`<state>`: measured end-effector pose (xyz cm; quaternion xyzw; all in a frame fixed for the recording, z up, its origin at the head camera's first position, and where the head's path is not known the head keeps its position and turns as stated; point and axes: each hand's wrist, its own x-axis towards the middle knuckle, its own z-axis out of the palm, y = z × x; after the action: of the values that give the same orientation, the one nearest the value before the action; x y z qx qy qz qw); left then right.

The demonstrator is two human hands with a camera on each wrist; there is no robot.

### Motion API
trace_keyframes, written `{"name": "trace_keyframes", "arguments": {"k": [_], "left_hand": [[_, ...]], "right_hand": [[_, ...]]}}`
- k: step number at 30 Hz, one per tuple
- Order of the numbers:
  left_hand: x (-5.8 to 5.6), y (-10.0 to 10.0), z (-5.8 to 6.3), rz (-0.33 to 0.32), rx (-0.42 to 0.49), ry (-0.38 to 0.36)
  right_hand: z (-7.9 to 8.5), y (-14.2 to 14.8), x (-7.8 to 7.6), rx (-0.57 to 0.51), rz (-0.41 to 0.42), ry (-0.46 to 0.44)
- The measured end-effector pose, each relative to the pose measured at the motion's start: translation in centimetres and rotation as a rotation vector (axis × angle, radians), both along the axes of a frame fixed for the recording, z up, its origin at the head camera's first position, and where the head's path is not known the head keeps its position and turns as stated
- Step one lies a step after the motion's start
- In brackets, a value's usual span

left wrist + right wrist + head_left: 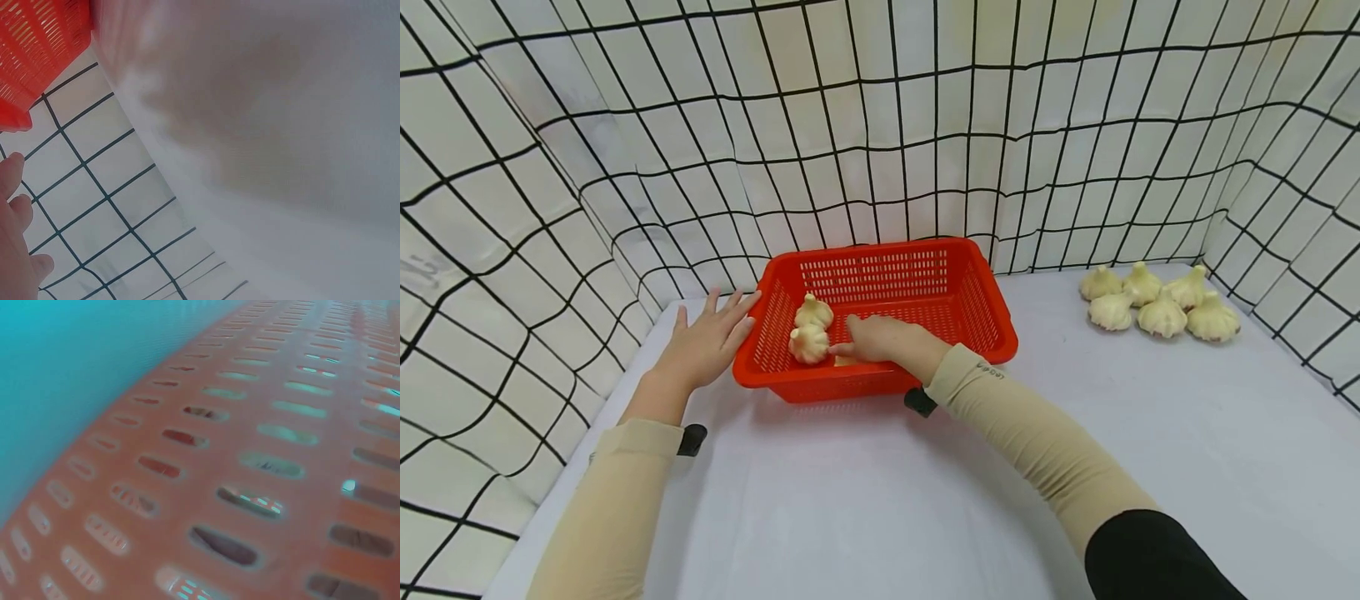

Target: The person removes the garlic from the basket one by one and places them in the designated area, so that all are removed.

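A red plastic basket stands on the white table against the netting. Two garlic bulbs lie inside its left end. My right hand reaches down over the front rim and holds another garlic bulb, mostly hidden beneath the fingers. Against the left rim, the straight, spread fingers of my left hand touch the basket. In the left wrist view, part of that hand shows below the basket's corner. Slotted basket wall fills most of the right wrist view, where no hand is visible.
Several garlic bulbs sit in two rows at the table's back right. Black netting over white panels rises at the back and both sides. White cloth covers the table.
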<state>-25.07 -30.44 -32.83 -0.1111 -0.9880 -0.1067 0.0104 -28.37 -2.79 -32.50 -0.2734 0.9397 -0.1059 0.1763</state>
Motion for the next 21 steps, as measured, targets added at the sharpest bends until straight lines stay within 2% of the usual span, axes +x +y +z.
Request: {"name": "trace_keyframes", "arguments": {"k": [8, 15, 21], "left_hand": [[0.1, 0.0, 0.1, -0.001, 0.004, -0.003], [0.0, 0.0, 0.1, 0.0, 0.004, 0.014], [-0.1, -0.1, 0.0, -0.003, 0.006, -0.002]], "right_hand": [[0.1, 0.2, -0.2, -0.038, -0.014, -0.085], [0.4, 0.9, -0.1, -0.164, -0.023, -0.081], [0.9, 1.7, 0.0, -0.274, -0.037, -0.086]]}}
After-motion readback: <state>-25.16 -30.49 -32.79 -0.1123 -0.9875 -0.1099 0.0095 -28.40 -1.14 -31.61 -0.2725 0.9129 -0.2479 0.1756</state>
